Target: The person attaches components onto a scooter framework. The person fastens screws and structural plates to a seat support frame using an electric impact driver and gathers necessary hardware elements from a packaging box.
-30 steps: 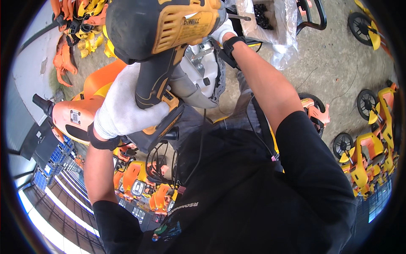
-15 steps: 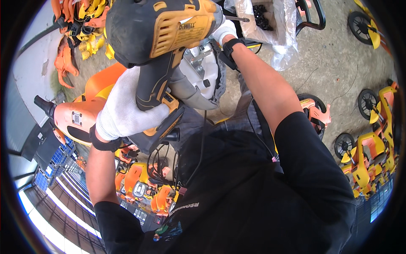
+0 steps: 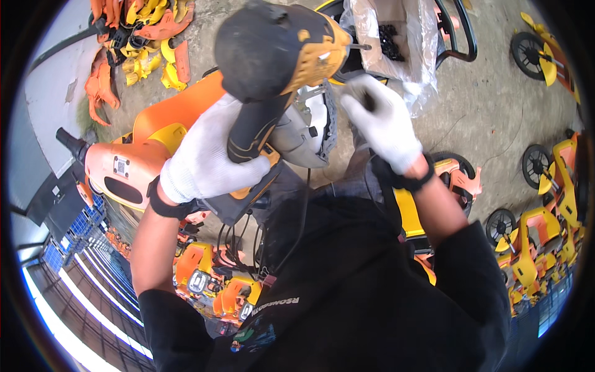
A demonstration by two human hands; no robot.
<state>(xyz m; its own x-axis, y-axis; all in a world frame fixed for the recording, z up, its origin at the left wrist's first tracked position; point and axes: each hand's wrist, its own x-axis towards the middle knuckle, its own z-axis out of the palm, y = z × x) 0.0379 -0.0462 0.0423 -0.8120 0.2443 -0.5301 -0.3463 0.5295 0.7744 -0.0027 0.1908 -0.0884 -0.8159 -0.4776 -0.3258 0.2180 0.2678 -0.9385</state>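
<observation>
A black and yellow cordless impact driver point(image 3: 257, 62) is gripped by its handle in my white-gloved left hand point(image 3: 207, 155), fingers wrapped round it. Its bit point(image 3: 361, 47) points to the right. My gloved right hand point(image 3: 387, 121) hangs apart from the tool, just below the bit, with its fingers curled; whatever it holds, if anything, is hidden. Behind the driver sits a grey and white housing point(image 3: 304, 139) with metal parts inside, partly covered by the tool. To the left of it is an orange and yellow ride-on body point(image 3: 127, 164) with a black handle grip.
A plastic-lined carton point(image 3: 421, 56) with small black parts stands at the far right of my hands. Orange and yellow shells point(image 3: 142, 62) are piled on the floor at the far left. Wheeled yellow and orange vehicles point(image 3: 539, 226) line the right side. Black cables point(image 3: 238, 242) hang by my waist.
My right hand has drawn back from beside the driver's front, toward me and to the right, and its fingers have curled. The driver in my left hand has shifted right.
</observation>
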